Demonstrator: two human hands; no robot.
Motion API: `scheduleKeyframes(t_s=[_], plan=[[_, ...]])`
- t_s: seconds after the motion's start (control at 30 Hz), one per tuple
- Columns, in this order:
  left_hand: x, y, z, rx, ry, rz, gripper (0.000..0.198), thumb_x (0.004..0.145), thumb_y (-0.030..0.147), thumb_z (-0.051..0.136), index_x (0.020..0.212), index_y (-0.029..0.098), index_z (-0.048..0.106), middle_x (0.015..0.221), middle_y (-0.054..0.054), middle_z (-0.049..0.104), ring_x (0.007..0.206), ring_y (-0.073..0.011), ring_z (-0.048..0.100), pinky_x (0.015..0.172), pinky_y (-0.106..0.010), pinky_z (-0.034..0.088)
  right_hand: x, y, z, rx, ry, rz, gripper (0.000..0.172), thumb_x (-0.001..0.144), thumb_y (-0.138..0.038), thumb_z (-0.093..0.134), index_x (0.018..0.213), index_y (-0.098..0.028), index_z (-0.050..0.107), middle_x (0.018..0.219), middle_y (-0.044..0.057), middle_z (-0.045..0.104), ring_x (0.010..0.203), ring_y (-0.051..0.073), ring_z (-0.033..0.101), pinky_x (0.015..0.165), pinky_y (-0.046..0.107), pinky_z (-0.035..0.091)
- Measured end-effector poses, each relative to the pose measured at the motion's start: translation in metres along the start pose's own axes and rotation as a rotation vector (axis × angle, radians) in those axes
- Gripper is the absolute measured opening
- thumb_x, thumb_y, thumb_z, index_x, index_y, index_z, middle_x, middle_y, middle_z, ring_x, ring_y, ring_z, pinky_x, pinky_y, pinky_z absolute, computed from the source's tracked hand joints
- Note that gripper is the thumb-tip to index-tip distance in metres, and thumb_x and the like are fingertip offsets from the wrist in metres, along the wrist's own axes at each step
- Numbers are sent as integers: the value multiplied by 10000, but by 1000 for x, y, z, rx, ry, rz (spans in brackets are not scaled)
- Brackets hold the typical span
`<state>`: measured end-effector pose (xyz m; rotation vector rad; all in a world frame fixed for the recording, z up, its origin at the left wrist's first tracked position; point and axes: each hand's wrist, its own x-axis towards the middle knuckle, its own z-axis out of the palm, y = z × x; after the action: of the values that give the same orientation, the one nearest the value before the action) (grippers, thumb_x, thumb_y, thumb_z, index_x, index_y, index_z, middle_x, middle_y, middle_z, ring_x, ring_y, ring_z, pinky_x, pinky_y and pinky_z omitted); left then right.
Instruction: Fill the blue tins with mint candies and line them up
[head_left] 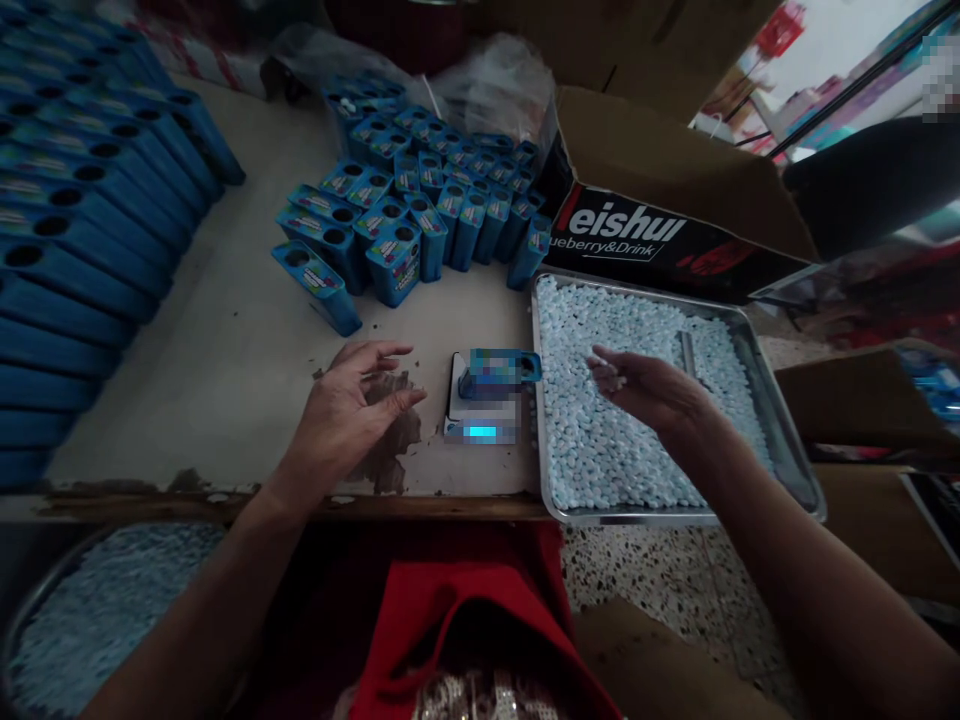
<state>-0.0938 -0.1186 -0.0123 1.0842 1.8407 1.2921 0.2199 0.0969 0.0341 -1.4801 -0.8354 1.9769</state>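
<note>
My left hand (pixel 352 395) hovers over the table to the left of a small digital scale (pixel 451 405), fingers apart with nothing in them. On the scale lies a blue box (pixel 529 366) with a dark round hole at its right end; part of it is blurred. My right hand (pixel 637 385) is above a metal tray (pixel 679 517) of small pale-blue and white pellets (pixel 600 460). Its fingers are curled round a few of these pellets. A flat metal strip (pixel 688 355) sticks up from the pellets behind that hand.
Several blue boxes (pixel 397 265) with holes on top stand behind the scale, and more are stacked at the left (pixel 75 290). An open carton (pixel 675 240) rises behind the tray. Below the table's front edge (pixel 450 508), a round basin of pellets (pixel 112 610) sits at lower left.
</note>
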Motion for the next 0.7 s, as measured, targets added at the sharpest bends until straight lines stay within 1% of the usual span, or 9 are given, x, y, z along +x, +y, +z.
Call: scheduleKeyframes(t_s=[0.07,0.13,0.3,0.4,0.5,0.57,0.6,0.67,0.7], plan=[[-2,-3,3,8,-13,7,559,808,475,869,1309,269,726,1327,-97,683,1264,-309,681,1193,-523,526,-5,11,-6,-3,-86,36,238,775,5,764,956,-125,681,840,36,637,561,41,464,457,98,438],[-2,-6,6,7,-27,4,614,807,478,874,1358,272,697,1352,-104,681,1311,-314,661,1219,-534,501,-14,16,-1,-40,-172,-3,255,787,-58,816,1014,-114,716,833,26,651,543,26,431,439,91,391],[-1,-5,8,-74,-27,-51,702,755,444,901,1389,267,656,1383,-112,674,1343,-324,644,1209,-549,507,-34,0,37,-325,-333,-234,274,857,-326,879,1005,-122,772,726,9,646,506,34,404,413,146,303],[-1,0,5,-74,-34,-64,677,732,436,904,1344,251,679,1347,-116,689,1322,-335,651,1198,-556,509,-39,-13,59,-468,-407,-336,272,871,-360,868,1007,-142,779,707,11,656,525,52,439,441,165,323],[2,6,3,-29,-64,-45,622,752,431,887,1318,261,694,1335,-110,697,1308,-346,653,1172,-555,523,-41,-19,73,-531,-440,-359,239,876,-331,855,1015,-151,781,711,12,663,552,68,464,456,174,343],[6,14,10,31,-72,17,608,773,424,884,1327,268,686,1350,-102,698,1297,-344,657,1149,-537,537,-40,-20,78,-511,-450,-342,219,880,-313,846,1011,-149,782,709,13,660,549,66,455,457,172,344],[9,19,17,79,-63,85,619,780,418,889,1341,268,675,1371,-100,691,1306,-342,650,1156,-531,530,-39,-20,78,-482,-452,-326,215,876,-306,844,1009,-147,783,709,14,658,541,61,442,452,168,335],[16,36,37,220,-55,273,660,791,386,902,1381,247,644,1431,-116,658,1371,-349,603,1209,-537,478,-36,-20,76,-387,-432,-284,205,858,-293,847,990,-149,786,713,16,649,526,53,411,435,161,314],[20,46,48,311,-82,375,669,792,356,909,1388,227,635,1435,-132,651,1392,-358,582,1225,-545,458,-34,-21,74,-323,-406,-264,191,839,-283,851,964,-155,786,727,21,651,529,54,405,431,160,318]])
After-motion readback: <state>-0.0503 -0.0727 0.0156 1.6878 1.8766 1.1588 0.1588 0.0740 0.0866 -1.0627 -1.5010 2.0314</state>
